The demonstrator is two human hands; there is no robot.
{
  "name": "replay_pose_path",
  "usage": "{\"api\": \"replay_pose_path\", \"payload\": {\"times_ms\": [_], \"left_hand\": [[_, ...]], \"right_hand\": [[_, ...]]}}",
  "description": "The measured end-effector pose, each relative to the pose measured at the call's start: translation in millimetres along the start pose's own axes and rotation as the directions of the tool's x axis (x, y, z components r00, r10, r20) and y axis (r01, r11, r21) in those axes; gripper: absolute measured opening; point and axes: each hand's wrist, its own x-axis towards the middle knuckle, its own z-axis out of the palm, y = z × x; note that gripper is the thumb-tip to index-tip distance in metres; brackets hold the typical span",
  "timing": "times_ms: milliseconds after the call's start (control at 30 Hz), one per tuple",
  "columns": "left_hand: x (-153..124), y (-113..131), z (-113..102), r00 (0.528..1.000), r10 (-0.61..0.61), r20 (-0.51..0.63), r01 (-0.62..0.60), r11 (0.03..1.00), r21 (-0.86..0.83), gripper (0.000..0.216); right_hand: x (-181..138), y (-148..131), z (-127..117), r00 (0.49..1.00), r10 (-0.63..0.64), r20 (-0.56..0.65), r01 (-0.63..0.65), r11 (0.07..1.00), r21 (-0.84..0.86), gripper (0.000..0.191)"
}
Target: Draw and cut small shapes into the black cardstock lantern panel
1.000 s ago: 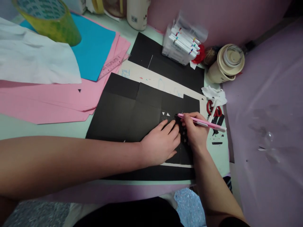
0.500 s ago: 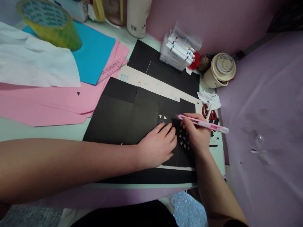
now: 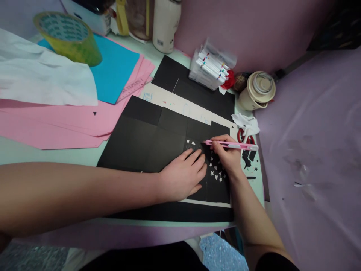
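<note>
A large sheet of black paper (image 3: 141, 143) with fold lines lies on the desk before me. My left hand (image 3: 184, 175) rests flat on it with fingers spread. My right hand (image 3: 228, 156) grips a pink craft knife (image 3: 234, 145), its tip down near the paper just past my left fingertips. Small star- and heart-shaped cutouts (image 3: 216, 177) show pale in the black paper between the hands. Two pale triangles (image 3: 190, 142) sit just beyond my left fingers, with faint drawn outlines beside them, partly covered by the hand.
Red-handled scissors (image 3: 241, 136) and black scraps (image 3: 247, 158) lie right of my right hand. Farther back stand a box of markers (image 3: 210, 69), a lidded cup (image 3: 258, 92) and a white bottle (image 3: 166, 28). Pink paper (image 3: 56, 130), a ruler (image 3: 131, 89) and a tape roll (image 3: 69, 41) are left.
The knife and my right hand have shifted slightly left over the paper, the knife lying more level. My left hand stays pressed on the sheet. The whole view has moved a little.
</note>
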Motion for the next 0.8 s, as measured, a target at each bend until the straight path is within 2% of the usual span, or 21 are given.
{"api": "replay_pose_path", "payload": {"times_ms": [233,800], "left_hand": [[0.3,1.1,0.6,1.000,0.000,0.003,0.000,1.000,0.008,0.056],[0.7,1.4,1.2,1.000,-0.009,-0.008,0.009,1.000,0.001,0.056]], "right_hand": [[0.6,1.1,-4.6,0.999,-0.014,0.050,0.015,0.999,-0.029,0.011],[0.4,-1.1,-3.1,0.996,-0.036,0.080,0.039,0.999,-0.038,0.012]]}}
